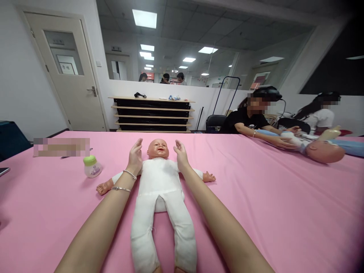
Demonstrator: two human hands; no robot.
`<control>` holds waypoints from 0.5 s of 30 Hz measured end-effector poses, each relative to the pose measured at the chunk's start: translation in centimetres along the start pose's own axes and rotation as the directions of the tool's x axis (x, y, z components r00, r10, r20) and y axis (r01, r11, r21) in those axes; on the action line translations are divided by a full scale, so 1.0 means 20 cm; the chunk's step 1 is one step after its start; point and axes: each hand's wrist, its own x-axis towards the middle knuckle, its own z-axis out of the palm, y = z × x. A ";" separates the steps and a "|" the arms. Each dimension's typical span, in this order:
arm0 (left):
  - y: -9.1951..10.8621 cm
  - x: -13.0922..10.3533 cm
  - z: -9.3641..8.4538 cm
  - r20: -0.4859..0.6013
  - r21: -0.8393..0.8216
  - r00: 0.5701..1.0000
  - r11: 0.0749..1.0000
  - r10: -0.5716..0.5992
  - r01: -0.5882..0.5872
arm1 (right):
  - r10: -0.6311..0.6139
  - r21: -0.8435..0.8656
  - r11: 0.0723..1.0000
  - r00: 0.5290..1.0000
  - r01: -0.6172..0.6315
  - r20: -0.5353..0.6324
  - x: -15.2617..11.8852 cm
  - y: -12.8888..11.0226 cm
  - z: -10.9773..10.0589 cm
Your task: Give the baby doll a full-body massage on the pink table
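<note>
A baby doll [160, 178] with a white cloth body lies on its back on the pink table cover [244, 212], its head away from me and its arms spread. My left hand [135, 156] is upright beside the left of the doll's head, fingers stretched out. On the other side of the head, my right hand [181, 154] is held the same way, palm facing inward. Both hands hold nothing, and each forearm passes over one of the doll's arms. Whether my wrists touch the doll's arms I cannot tell.
A small bottle with a green cap [92, 167] stands to the left. A phone-like object [4, 171] lies at the left edge. At the right, another person [251, 113] handles a second doll [324, 151]. A shelf unit [153, 113] stands behind the table.
</note>
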 end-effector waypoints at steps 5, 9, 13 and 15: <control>0.10 -0.24 -0.07 -0.023 -0.117 0.987 0.981 -0.157 0.154 | -0.012 -0.022 1.000 1.000 0.012 -0.005 -0.25 -0.12 -0.09; 0.06 -0.43 -0.16 -0.063 -0.105 0.962 0.960 -0.267 0.259 | 0.223 0.085 0.973 0.964 -0.213 -0.144 -0.44 -0.02 -0.18; 0.03 -0.52 -0.23 -0.106 -0.138 0.944 0.945 -0.311 0.296 | 0.237 0.073 0.971 0.961 -0.228 -0.141 -0.53 0.05 -0.25; 0.02 -0.53 -0.25 -0.097 -0.161 0.943 0.940 -0.319 0.302 | 0.222 0.042 0.975 0.967 -0.219 -0.123 -0.55 0.06 -0.25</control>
